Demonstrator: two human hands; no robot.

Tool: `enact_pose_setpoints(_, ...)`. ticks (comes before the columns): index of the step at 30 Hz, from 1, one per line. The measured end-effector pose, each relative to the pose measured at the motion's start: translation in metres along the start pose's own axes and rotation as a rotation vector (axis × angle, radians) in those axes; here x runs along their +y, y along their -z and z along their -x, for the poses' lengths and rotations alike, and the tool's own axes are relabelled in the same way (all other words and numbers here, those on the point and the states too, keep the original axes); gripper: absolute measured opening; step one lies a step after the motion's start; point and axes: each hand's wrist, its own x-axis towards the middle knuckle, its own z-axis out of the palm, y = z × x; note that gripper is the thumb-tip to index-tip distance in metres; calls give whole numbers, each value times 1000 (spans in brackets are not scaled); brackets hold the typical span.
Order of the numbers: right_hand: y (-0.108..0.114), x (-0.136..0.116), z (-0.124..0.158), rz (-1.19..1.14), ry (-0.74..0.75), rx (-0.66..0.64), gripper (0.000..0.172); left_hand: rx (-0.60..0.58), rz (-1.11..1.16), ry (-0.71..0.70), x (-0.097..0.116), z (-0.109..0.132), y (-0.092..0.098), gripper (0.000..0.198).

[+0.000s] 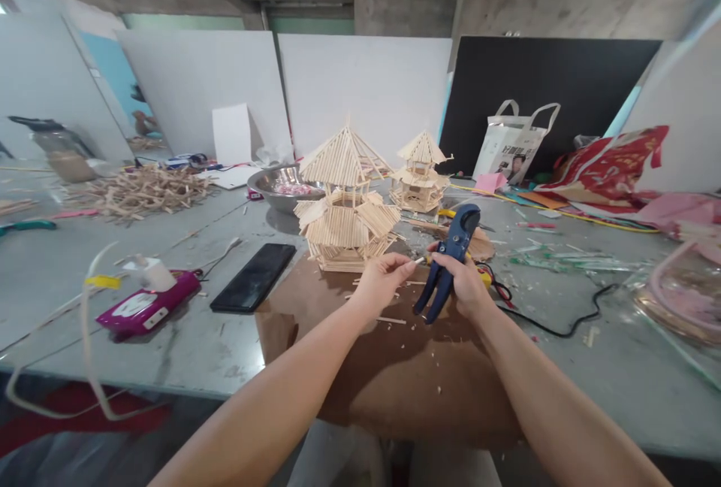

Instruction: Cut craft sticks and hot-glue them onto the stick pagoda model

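Observation:
Between thumb and fingertips, my left hand (384,282) pinches a short pale wooden stick (419,261). My right hand (465,280) is closed on a dark blue pipe cutter (460,233), its head pointing up and its handles angled down and left. The stick's end is close to my right fingers; whether they touch I cannot tell. Just beyond my left hand stands a pavilion model (349,228) built of thin sticks with a pointed roof. A smaller stick pavilion (421,179) is behind it to the right. Loose stick pieces (391,320) lie on the brown board (405,389) below my hands.
Left are a black phone (253,278), a purple power strip (149,303) with a white plug, and a stick pile (146,190). A metal bowl (276,198) stands behind. A yellow tool (484,274) is partly hidden by my right hand, near a black cable (568,333).

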Motion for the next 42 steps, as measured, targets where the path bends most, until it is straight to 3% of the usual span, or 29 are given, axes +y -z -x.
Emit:
enact_pose_setpoints(5,-3,1,1,-229,-119,-44,26,-39,65,97,-2,5,-9,23)
enact_pose_setpoints(11,2,0,-3,-334,-167,-24,26,-81,60,90,-5,5,-10,23)
enact_pose_setpoints(23,20,-10,-14,-388,52,213,20,-257,13,169,-9,9,-14,25)
enact_pose_setpoints(28,22,-7,-19,-351,125,191,20,-234,63,190,-11,5,-9,24)
enact_pose_setpoints(31,21,-5,-19,-321,117,134,19,-138,-16,157,-9,2,-5,23)
enact_pose_setpoints(35,18,-6,-14,-153,256,112,21,-38,-26,68,-2,0,0,23)
enact_pose_setpoints(39,15,-4,-8,339,470,75,23,-50,81,52,4,-1,6,25)
enact_pose_setpoints(42,14,0,-5,663,582,-26,30,-69,137,77,6,-1,9,27)
